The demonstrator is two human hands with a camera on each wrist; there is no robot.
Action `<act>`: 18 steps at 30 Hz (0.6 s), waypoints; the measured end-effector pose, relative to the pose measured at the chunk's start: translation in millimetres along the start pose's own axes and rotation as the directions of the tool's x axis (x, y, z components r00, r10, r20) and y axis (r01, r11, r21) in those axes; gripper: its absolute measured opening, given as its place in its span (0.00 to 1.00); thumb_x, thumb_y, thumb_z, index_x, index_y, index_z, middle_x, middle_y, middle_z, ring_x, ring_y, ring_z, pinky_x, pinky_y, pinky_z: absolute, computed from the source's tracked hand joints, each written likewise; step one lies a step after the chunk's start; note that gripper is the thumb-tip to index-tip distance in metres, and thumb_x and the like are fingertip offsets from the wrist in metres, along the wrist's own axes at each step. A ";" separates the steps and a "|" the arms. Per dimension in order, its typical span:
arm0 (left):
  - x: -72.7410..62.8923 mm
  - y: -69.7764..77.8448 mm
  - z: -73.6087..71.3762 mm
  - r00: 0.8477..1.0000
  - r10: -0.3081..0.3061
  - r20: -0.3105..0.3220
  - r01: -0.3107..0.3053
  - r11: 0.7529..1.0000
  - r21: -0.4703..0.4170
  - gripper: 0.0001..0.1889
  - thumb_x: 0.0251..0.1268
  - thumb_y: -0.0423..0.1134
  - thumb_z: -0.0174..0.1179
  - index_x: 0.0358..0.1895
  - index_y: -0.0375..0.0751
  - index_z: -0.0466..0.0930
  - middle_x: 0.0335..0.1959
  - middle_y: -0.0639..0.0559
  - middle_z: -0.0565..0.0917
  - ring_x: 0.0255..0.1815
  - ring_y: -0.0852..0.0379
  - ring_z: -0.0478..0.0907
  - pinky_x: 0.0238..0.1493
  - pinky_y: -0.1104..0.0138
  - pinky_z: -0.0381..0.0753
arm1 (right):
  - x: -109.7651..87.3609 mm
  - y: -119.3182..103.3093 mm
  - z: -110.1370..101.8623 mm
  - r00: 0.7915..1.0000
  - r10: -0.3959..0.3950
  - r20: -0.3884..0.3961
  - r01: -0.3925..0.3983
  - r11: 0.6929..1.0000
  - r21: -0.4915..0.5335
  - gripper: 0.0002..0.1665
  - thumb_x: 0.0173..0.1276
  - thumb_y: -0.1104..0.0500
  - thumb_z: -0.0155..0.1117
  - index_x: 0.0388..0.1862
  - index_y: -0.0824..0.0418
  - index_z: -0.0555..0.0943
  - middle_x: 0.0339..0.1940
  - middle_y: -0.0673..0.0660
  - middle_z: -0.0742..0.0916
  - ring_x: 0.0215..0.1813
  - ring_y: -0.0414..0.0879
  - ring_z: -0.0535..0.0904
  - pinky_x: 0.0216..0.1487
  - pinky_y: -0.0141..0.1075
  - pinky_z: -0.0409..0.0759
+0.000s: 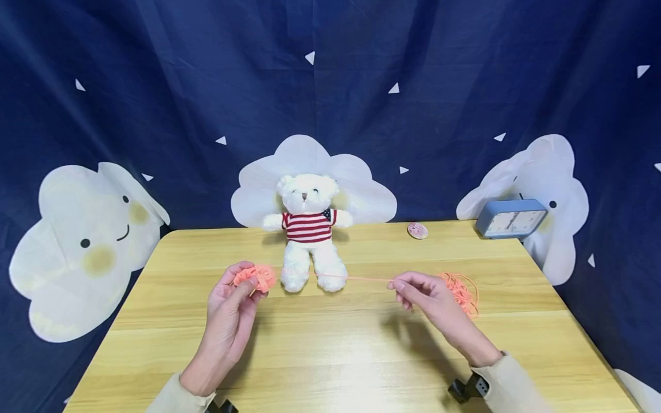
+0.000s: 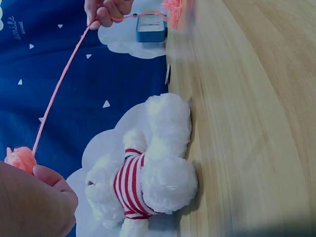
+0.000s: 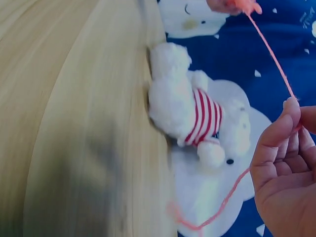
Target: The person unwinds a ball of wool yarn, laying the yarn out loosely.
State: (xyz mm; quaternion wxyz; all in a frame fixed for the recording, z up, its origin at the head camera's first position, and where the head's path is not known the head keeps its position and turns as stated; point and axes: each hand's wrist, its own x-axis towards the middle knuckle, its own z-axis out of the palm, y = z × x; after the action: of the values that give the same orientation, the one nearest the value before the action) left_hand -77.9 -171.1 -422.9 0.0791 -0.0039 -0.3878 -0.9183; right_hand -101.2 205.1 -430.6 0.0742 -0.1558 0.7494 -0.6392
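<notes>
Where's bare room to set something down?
Free: table in front of the bear, between left hand and right hand; also the table's back-left corner. Crowded: around the right hand, with yarn pile and strand.

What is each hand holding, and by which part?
The left hand grips an orange yarn bundle by its side; the right hand pinches the strand stretched from it, partway along.
</notes>
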 end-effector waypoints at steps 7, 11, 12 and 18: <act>0.7 0.8 -1.7 1.000 0.013 -0.005 -0.013 1.000 -0.024 0.15 0.76 0.14 0.52 0.55 0.31 0.79 0.45 0.45 0.85 0.41 0.55 0.83 0.43 0.68 0.86 | -10.0 6.7 -27.9 0.993 0.019 -0.120 -0.017 1.000 0.018 0.15 0.87 0.59 0.62 0.53 0.70 0.87 0.34 0.58 0.86 0.35 0.42 0.82 0.38 0.32 0.85; 0.8 2.1 -3.4 1.000 0.020 -0.015 -0.020 0.999 -0.043 0.14 0.76 0.14 0.53 0.55 0.31 0.79 0.46 0.43 0.84 0.41 0.54 0.84 0.42 0.68 0.86 | -19.5 11.0 -43.2 0.983 0.038 -0.182 -0.028 0.998 0.060 0.15 0.87 0.61 0.61 0.53 0.74 0.85 0.34 0.56 0.86 0.34 0.41 0.81 0.35 0.31 0.84; 0.9 2.4 -3.8 1.000 0.021 -0.016 -0.022 0.998 -0.051 0.14 0.76 0.14 0.53 0.55 0.30 0.79 0.46 0.43 0.84 0.41 0.53 0.84 0.42 0.68 0.86 | -22.0 12.0 -46.8 0.979 0.044 -0.199 -0.030 0.997 0.074 0.14 0.87 0.61 0.61 0.53 0.73 0.86 0.34 0.55 0.87 0.34 0.41 0.81 0.35 0.32 0.84; 1.1 4.2 -4.5 0.999 0.022 -0.030 -0.024 0.997 -0.074 0.14 0.75 0.13 0.53 0.55 0.29 0.78 0.46 0.41 0.84 0.41 0.52 0.84 0.42 0.67 0.87 | -33.1 19.9 -69.1 0.957 0.082 -0.279 -0.031 0.982 0.186 0.11 0.87 0.63 0.60 0.51 0.66 0.89 0.35 0.51 0.88 0.34 0.40 0.81 0.34 0.30 0.83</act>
State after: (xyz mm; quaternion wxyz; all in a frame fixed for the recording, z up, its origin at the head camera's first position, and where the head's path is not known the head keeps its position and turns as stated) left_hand -78.1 -177.4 -423.0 0.0950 0.0022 -0.3521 -0.9311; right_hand -94.2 283.3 -441.1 -0.0025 -0.0332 0.6958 -0.7174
